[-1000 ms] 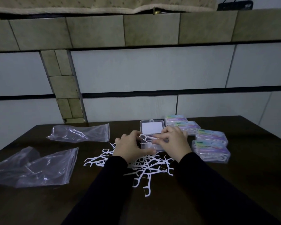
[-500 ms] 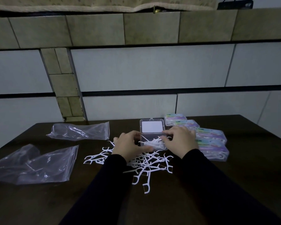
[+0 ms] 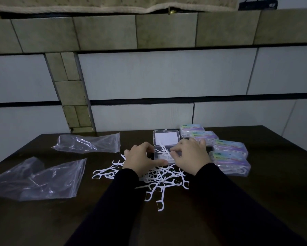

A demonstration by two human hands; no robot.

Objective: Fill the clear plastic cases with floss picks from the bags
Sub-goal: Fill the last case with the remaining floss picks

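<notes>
While the left hand curls its fingers and thumb around the near-left corner of the open clear case, the right hand pinches a few floss picks over the tray just beside its fingertips. Loose picks lie scattered on the worktop under both wrists. Four filled cases sit beyond the right hand; two bags lie well off the left hand.
</notes>
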